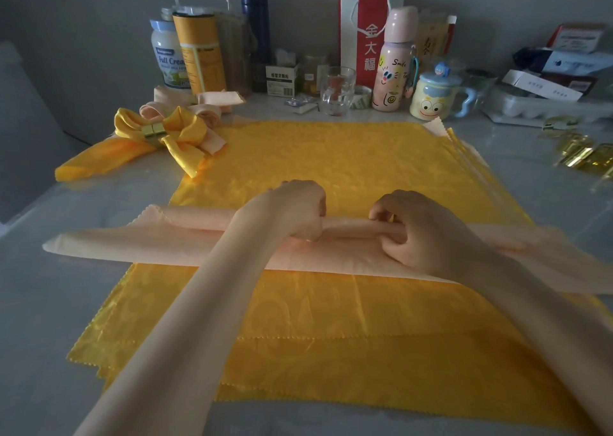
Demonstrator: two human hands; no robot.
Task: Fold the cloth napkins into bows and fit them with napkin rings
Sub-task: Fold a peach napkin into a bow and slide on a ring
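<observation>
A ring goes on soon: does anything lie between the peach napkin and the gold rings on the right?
Nothing visible does. Only tabletop lies between the peach napkin and the gold rings.

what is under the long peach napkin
A stack of yellow napkins lies under the peach napkin; its left end rests on the table. Anything beneath the stack is covered.

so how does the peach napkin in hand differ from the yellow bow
The peach napkin is a folded band; the yellow bow is finished. The peach napkin has no ring; the yellow bow wears a gold ring. The left hand and right hand grip the peach napkin; the yellow bow lies untouched. Both are cloth.
</observation>
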